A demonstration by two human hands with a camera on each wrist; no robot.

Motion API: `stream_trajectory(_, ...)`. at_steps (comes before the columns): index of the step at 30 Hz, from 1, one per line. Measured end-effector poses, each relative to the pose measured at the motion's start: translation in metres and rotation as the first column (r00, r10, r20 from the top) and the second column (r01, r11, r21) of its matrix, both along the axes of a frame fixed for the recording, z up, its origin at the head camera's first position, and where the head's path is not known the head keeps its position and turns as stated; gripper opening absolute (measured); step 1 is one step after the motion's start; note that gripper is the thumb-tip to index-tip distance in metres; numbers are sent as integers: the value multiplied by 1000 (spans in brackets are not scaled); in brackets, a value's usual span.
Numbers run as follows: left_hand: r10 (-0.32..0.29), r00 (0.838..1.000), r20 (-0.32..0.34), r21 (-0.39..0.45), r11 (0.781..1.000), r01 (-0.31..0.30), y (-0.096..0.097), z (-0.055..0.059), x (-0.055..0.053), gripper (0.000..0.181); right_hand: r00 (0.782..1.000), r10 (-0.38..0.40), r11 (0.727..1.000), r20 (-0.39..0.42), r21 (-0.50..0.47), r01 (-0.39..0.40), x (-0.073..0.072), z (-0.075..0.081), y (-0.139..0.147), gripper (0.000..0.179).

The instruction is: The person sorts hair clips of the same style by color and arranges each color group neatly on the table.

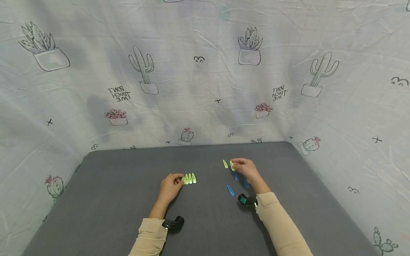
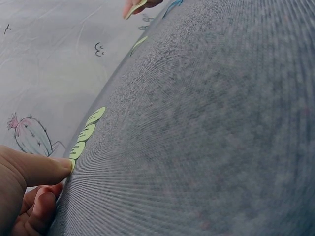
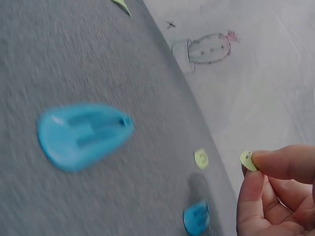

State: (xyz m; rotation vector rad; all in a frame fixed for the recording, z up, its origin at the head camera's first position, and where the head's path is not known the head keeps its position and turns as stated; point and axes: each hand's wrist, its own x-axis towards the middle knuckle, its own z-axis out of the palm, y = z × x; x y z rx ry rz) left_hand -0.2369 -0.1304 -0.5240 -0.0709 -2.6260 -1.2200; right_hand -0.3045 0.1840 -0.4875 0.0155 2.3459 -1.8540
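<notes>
A row of several yellow-green snap hair clips [image 1: 190,178] lies side by side on the grey table. My left hand [image 1: 171,185] is at the row's left end, its fingertips pinching the leftmost clip [image 2: 73,165]. My right hand [image 1: 246,170] holds another yellow-green hair clip [image 3: 247,160] between thumb and finger, raised off the tabletop. Left of that hand, a further yellow-green clip [image 1: 225,164] lies on the table. Blue hair clips lie around the right hand: one [image 1: 236,175] just below the fingers, one [image 1: 246,183] beside the wrist, one [image 1: 230,190] nearer the front.
The grey table [image 1: 128,199] carries all the clips. A pale cloth [image 1: 198,89] printed with cacti hangs behind the table and along its sides. Black bands [image 1: 173,223] are worn on both wrists.
</notes>
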Motion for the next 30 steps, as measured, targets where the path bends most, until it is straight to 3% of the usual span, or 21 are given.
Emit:
stream_trajectory(14, 4, 1000, -13, 8, 1000, -4, 3, 0, -3, 21, 992, 98, 994, -75, -45, -101, 9, 2, -38, 33)
stream_trajectory(30, 16, 999, -43, 4, 1000, -15, 5, 0, -6, 21, 978, 173, 985, -115, 43, -169, 15, -1, -89, 27)
